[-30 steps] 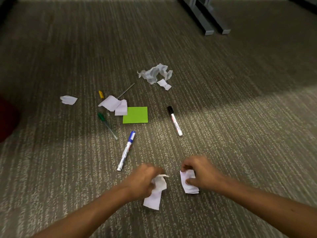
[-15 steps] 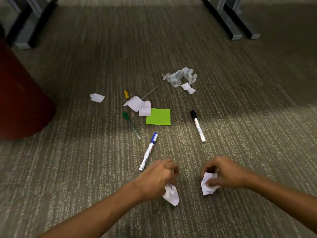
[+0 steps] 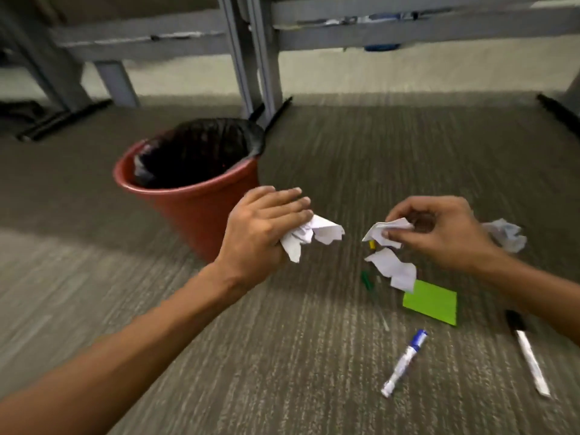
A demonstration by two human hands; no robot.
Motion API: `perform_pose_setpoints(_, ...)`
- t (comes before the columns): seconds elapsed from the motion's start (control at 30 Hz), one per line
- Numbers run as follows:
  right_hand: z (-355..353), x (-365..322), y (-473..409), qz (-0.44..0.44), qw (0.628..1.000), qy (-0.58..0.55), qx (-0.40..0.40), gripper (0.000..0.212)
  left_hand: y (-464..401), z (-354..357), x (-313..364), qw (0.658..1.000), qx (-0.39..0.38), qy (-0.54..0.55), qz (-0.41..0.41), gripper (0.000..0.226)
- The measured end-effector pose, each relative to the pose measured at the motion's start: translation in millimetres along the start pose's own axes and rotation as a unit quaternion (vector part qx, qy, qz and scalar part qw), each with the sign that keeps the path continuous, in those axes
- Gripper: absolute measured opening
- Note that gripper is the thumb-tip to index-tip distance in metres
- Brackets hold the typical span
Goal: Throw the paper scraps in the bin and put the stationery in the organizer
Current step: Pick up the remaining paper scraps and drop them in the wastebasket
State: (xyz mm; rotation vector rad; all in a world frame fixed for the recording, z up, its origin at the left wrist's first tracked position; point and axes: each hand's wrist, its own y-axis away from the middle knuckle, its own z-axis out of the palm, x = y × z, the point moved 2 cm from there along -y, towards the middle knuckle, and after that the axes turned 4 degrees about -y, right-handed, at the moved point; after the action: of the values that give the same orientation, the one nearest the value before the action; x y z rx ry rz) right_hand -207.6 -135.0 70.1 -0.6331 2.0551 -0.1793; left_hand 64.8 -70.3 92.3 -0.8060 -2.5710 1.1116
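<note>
My left hand (image 3: pixel 262 227) grips a crumpled white paper scrap (image 3: pixel 314 235), raised just right of the red bin (image 3: pixel 188 196) with its black liner. My right hand (image 3: pixel 439 230) pinches a second paper scrap (image 3: pixel 384 232) above the floor. Below it lie a flat white scrap (image 3: pixel 394 268), a green sticky pad (image 3: pixel 431 301), a green pen (image 3: pixel 372 291), a yellow pen cap (image 3: pixel 372 244), a blue-capped marker (image 3: pixel 405 362) and a black-capped marker (image 3: pixel 527 350). A crumpled paper wad (image 3: pixel 507 235) shows behind my right wrist. No organizer is in view.
Grey desk legs (image 3: pixel 251 58) and metal frames stand behind the bin on the carpet. Dark cables or feet lie at the far left (image 3: pixel 62 119) and far right (image 3: pixel 558 111).
Both hands lifted off the carpet with their scraps and moved left toward the bin. The view swung left and up, bringing the whole bin and desk legs into sight.
</note>
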Motion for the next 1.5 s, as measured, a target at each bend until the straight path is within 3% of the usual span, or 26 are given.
perform_pose_setpoints(0.07, 23, -33, -45, -0.098, 0.995, 0.004, 0.029, 0.016, -13, -32, -34, 0.997, 0.037, -0.071, -0.023, 0.014)
perform_pose_setpoints(0.17, 61, -81, -104, -0.213, 0.974, 0.049, 0.063, 0.013, -28, -74, -87, 0.978, 0.058, -0.135, -0.145, 0.026)
perform_pose_setpoints(0.27, 100, -118, -150, -0.284, 0.949, 0.111, 0.081, 0.01, -31, -97, -131, 0.94, 0.052, -0.152, -0.301, 0.044)
perform_pose_setpoints(0.37, 134, -138, -184, -0.332, 0.925, 0.153, 0.105, 0.01, -29, -95, -161, 0.904, 0.042, -0.183, -0.383, 0.034)
perform_pose_setpoints(0.47, 160, -140, -206, -0.339, 0.919, 0.17, 0.112, 0.01, -24, -83, -187, 0.867, 0.019, -0.193, -0.459, 0.026)
perform_pose_setpoints(0.57, 181, -132, -221, -0.294, 0.932, 0.206, 0.057, 0.014, -17, -66, -209, 0.82, -0.057, -0.179, -0.541, 0.03)
perform_pose_setpoints(0.67, 197, -120, -229, -0.191, 0.947, 0.258, -0.002, 0.052, -11, -49, -226, 0.752, -0.149, -0.12, -0.631, 0.084)
perform_pose_setpoints(0.73, 195, -108, -228, -0.148, 0.959, 0.241, -0.006, 0.074, -9, -43, -228, 0.734, -0.132, -0.095, -0.659, 0.101)
perform_pose_setpoints(0.93, 144, -52, -205, -0.123, 0.956, 0.268, 0.004, 0.078, -30, -22, -192, 0.834, 0.042, -0.135, -0.533, 0.078)
perform_pose_setpoints(1.1, 81, 3, -163, -0.057, 0.958, 0.281, 0.022, 0.069, -69, 20, -128, 0.923, 0.069, -0.123, -0.359, 0.059)
perform_pose_setpoints(1.17, 55, 24, -137, -0.024, 0.955, 0.295, 0.024, 0.067, -72, 50, -90, 0.951, 0.043, -0.08, -0.296, 0.055)
perform_pose_setpoints(1.27, 24, 59, -91, 0.034, 0.95, 0.31, 0.022, 0.059, -53, 105, -31, 0.97, -0.059, -0.001, -0.235, 0.047)
perform_pose_setpoints(1.4, -4, 101, -32, 0.129, 0.941, 0.313, -0.005, 0.038, -10, 167, 12, 0.951, -0.214, 0.05, -0.219, 0.031)
perform_pose_setpoints(1.5, -15, 126, 4, 0.185, 0.931, 0.313, -0.014, 0.028, 24, 198, 25, 0.922, -0.28, 0.078, -0.258, 0.025)
